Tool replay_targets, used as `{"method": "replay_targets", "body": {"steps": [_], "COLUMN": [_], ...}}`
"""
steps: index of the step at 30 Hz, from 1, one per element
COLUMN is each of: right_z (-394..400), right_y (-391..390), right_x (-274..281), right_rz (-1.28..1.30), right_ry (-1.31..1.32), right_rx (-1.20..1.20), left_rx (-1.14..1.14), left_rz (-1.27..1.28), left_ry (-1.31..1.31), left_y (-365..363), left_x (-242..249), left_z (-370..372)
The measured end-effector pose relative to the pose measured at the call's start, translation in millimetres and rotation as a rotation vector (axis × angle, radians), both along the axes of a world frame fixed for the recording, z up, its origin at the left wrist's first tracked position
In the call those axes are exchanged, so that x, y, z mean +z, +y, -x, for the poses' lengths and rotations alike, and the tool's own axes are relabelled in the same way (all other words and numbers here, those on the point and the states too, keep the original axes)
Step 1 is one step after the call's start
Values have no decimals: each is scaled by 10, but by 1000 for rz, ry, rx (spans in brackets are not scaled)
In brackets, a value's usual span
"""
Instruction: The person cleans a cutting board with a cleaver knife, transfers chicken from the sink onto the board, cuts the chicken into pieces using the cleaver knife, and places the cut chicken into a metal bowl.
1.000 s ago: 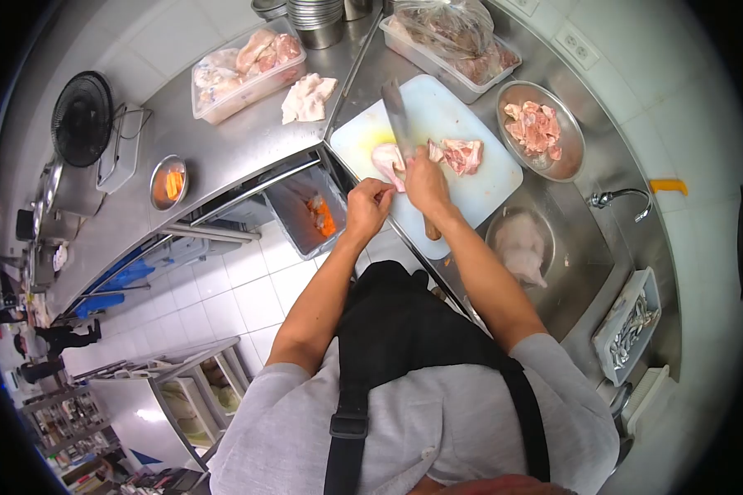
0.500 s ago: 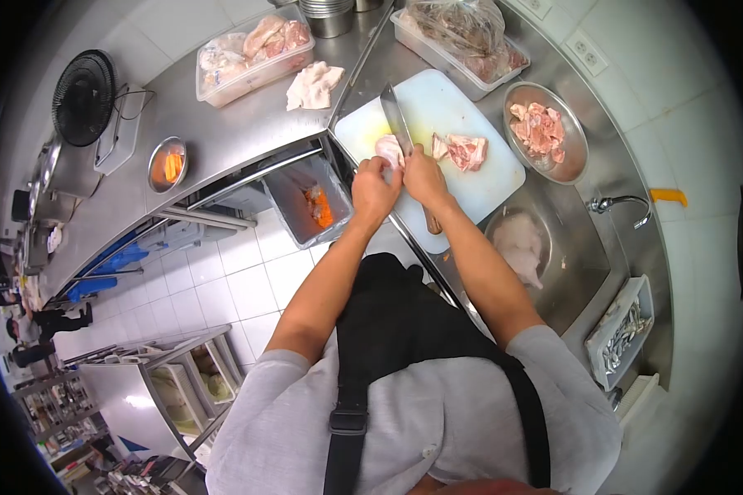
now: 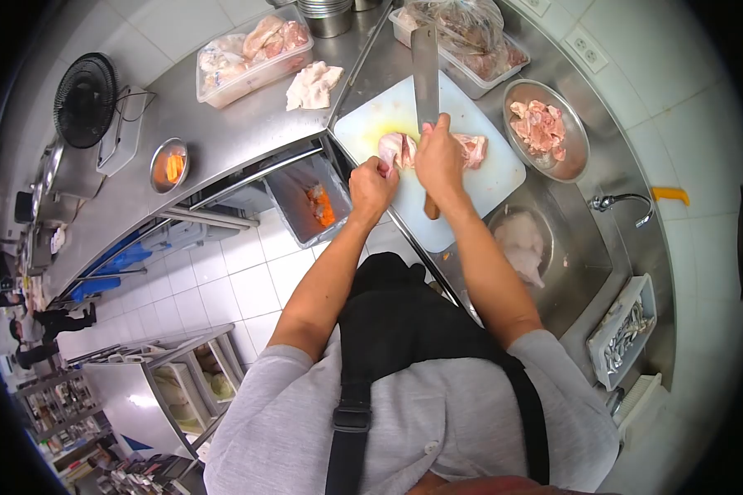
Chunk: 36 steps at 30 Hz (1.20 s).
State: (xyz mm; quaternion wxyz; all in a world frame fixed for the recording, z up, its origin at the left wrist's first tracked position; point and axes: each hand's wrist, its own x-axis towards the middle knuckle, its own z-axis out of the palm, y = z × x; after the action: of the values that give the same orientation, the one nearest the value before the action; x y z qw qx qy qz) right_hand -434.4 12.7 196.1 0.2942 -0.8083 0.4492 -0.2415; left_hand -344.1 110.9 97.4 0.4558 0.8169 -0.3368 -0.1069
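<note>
My right hand (image 3: 440, 165) is wrapped around a large kitchen knife (image 3: 426, 74), its broad blade pointing away from me over the far edge of the white cutting board (image 3: 363, 124). Beside it, my left hand (image 3: 373, 186) pinches the near end of a piece of raw chicken (image 3: 399, 148), which shows a dark cut across it. Another raw chicken piece (image 3: 475, 151) lies on the board to the right, partly hidden by my right hand. A yellowish wet stain marks the board near the pinched piece.
A metal bowl (image 3: 576, 161) of cut chicken stands right of the board. In the sink (image 3: 582, 268) sits whitish poultry (image 3: 520, 246). Plastic tubs (image 3: 256, 74) of raw meat stand behind. A lined bin (image 3: 285, 198) is below left; chicken skin (image 3: 314, 86) lies on the counter.
The knife has come away from the chicken piece, moving right and farther forward with my right hand. My left hand has shifted slightly left, and a cut now shows in the piece.
</note>
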Motion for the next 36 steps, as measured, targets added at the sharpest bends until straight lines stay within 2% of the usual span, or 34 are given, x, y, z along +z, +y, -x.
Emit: {"method": "replay_targets", "body": {"steps": [2, 5, 7, 9, 12, 15, 18, 21, 24, 31, 34, 36], "right_z": [-115, 12, 140, 178, 233, 108, -32, -51, 74, 167, 99, 31], "right_y": [24, -15, -119, -272, -457, -154, 29, -80, -226, -285, -238, -114], "right_x": [-443, -807, -945, -852, -765, 109, 413, -713, -851, -485, -269, 141], "right_rz": [-128, -157, -113, -138, -36, 39, 101, -38, -82, -21, 108, 74], "right_ry": [133, 254, 247, 294, 225, -113, -218, 310, 237, 248, 73, -1], "right_rx": [-50, 60, 12, -63, -3, 94, 85, 300, 286, 127, 177, 184], "left_rx": [-16, -81, -101, -87, -105, -113, -125, -148, -162, -247, -172, -131], "left_rz": [-3, -18, -30, -1, 55, 41, 61, 61, 90, 215, 218, 234], "left_ry": [-8, -113, -188, -272, -273, -185, -181, -233, -289, -279, -141, -132], "left_y": [-5, 0, 113, 106, 234, 347, 338, 323, 302, 5, 228, 347], "left_x": [19, 40, -43, -85, -20, 29, 1, -104, -93, -116, -54, -58], "left_z": [4, -37, -45, -168, -227, -193, -191, -197, -256, -347, -339, -349]}}
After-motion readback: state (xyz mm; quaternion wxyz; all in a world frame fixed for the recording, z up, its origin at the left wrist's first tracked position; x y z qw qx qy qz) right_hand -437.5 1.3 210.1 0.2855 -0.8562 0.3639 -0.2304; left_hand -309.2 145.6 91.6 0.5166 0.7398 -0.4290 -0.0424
